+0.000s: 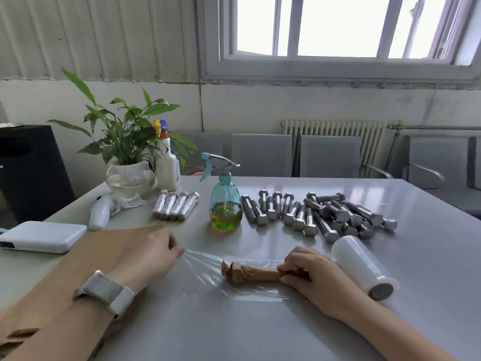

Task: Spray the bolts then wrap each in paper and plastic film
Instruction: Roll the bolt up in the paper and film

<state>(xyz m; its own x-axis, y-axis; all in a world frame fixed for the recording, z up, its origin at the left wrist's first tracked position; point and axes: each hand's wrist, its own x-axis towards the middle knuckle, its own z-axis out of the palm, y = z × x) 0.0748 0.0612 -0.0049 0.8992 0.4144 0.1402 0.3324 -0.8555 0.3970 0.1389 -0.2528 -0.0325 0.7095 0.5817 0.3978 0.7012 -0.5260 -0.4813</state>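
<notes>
– What are the bolts (322, 214) made of?
– Shiny grey metal, with rough threads.
– And the table (286, 329)?
– Smooth and glossy.
– The wrapped bolt (251, 272)?
– Crinkly brown paper, matt, lying on thin clear plastic film (205, 267). The spray bottle (225, 204) is see-through blue plastic

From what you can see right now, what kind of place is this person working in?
Probably a workshop office or small packing room. A pile of bare bolts lies on a grey table beside four wrapped ones, and a radiator and metal chairs stand under a window.
</notes>
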